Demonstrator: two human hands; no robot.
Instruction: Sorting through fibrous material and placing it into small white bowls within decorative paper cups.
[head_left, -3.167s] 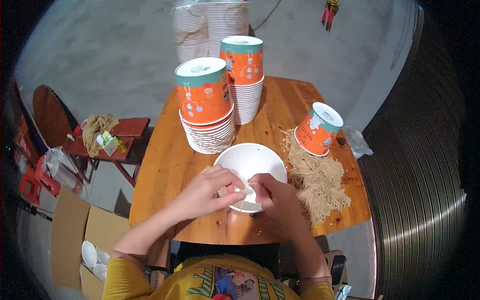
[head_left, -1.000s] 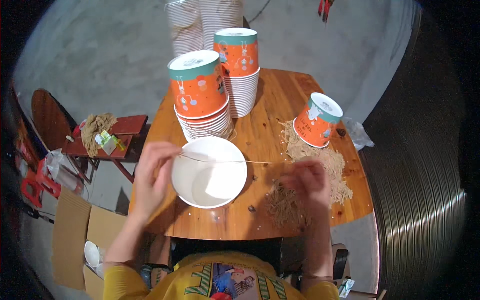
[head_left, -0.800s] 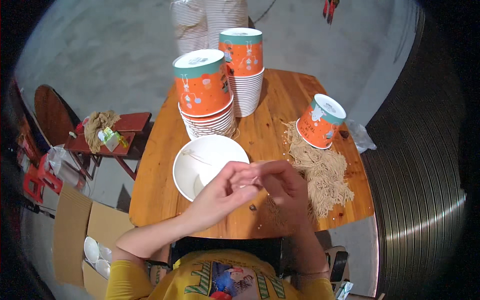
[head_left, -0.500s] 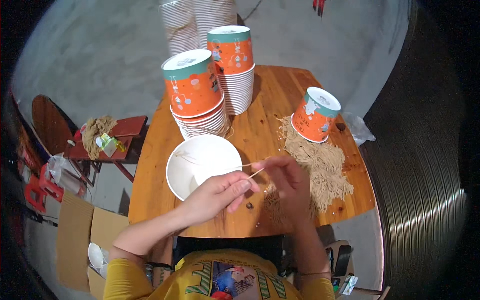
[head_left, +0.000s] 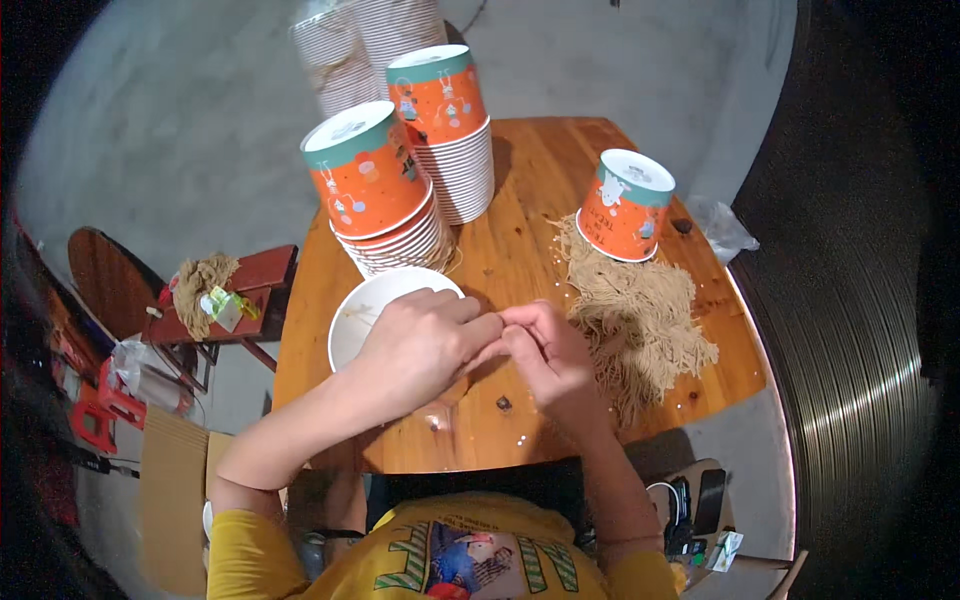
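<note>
I see the left hand [head_left: 425,340] curled across my view of the white paper tub [head_left: 351,328] on the worktop [head_left: 530,225], fingertips against the right hand's [head_left: 550,355]; I cannot tell what either pinches. Tan cords [head_left: 640,320] lie rightward.

Left hand [head_left: 418,345] touching right hand [head_left: 548,355], white bowl [head_left: 388,287]

Printed markings, by location.
Right-hand orange tub [head_left: 626,215]: dark capitals in short stacked lines on the orange wall; base print (too small to read). Left stacked tub [head_left: 362,180] and rear stacked tub [head_left: 440,98]: fine, illegible base print. Yellow shirt [head_left: 478,550]: large green-striped capitals across the chest, smaller lettering above.
</note>
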